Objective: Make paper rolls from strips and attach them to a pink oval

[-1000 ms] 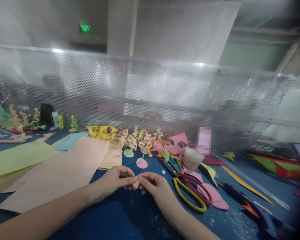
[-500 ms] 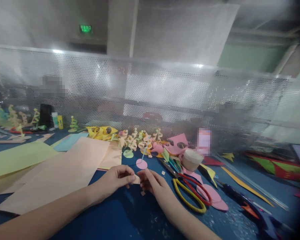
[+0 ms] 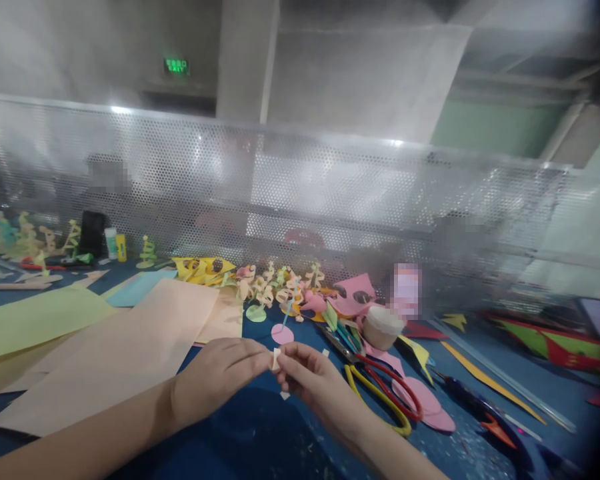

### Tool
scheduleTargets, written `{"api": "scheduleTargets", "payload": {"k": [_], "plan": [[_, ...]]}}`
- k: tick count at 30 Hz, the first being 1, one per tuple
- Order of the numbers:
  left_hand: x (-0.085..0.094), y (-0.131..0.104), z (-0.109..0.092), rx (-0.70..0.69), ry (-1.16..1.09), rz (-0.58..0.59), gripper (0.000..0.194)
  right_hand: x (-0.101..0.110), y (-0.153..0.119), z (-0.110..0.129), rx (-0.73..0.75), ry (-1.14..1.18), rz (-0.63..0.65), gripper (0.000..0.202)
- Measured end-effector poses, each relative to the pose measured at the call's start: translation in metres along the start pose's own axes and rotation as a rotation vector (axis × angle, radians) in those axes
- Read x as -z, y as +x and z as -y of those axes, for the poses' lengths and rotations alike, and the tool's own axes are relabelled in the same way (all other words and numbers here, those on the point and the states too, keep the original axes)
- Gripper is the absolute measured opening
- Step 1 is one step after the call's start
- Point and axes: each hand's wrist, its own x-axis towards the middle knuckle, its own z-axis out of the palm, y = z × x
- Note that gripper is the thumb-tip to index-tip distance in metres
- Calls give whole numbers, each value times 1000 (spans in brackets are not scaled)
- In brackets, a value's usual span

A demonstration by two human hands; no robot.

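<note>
A small cream paper piece [image 3: 277, 360] is pinched upright between the thumb and fingers of my right hand [image 3: 320, 383]. The fingertips of my left hand [image 3: 223, 370] meet it from the other side, fingers pressed together. Just beyond my hands, a pink paper disc [image 3: 282, 335] lies on the blue table with a thin pale-blue stick [image 3: 289, 305] standing up from it. Another small paper scrap [image 3: 285, 395] lies under my right fingers. To the right of my right hand are scissors [image 3: 414, 393] with red and yellow handles.
Large paper sheets [image 3: 125, 340] cover the left side. Several curled-paper figures [image 3: 265, 290] stand at the back, before a perforated metal screen [image 3: 180, 173]. On the right are a white tub [image 3: 381, 328], pink discs [image 3: 423, 397], a dark-blue glue gun [image 3: 510, 427] and a clear stick [image 3: 520, 383].
The small paper piece has passed from my left fingers to my right thumb and fingers and been turned upright. My left hand has rolled over, its back now facing up.
</note>
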Motion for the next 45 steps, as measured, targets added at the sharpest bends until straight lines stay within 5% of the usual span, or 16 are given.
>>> {"api": "scheduleTargets", "payload": {"k": [11, 15, 18, 21, 25, 31, 38, 45], "plan": [[4, 0, -2, -74, 20, -64, 30, -7, -7, 12, 233, -187, 20, 28], [3, 11, -9, 175, -215, -136, 21, -7, -8, 13, 253, -270, 0, 28], [-3, 18, -12, 498, -541, -165, 13, -4, -7, 13, 245, -312, -19, 27], [-10, 21, -9, 635, -891, -177, 8, -2, -6, 12, 266, -376, -17, 23], [-12, 23, -6, 716, -1078, -216, 23, 0, -6, 13, 331, -423, -16, 20], [-1, 29, -13, 874, -1049, -261, 18, -2, -7, 19, 306, -299, 41, 26], [2, 29, -19, 852, -958, -298, 12, -6, -8, 19, 282, -440, -44, 26], [-1, 29, -21, 873, -1136, -310, 11, -8, -9, 21, 314, -436, -16, 25]]}}
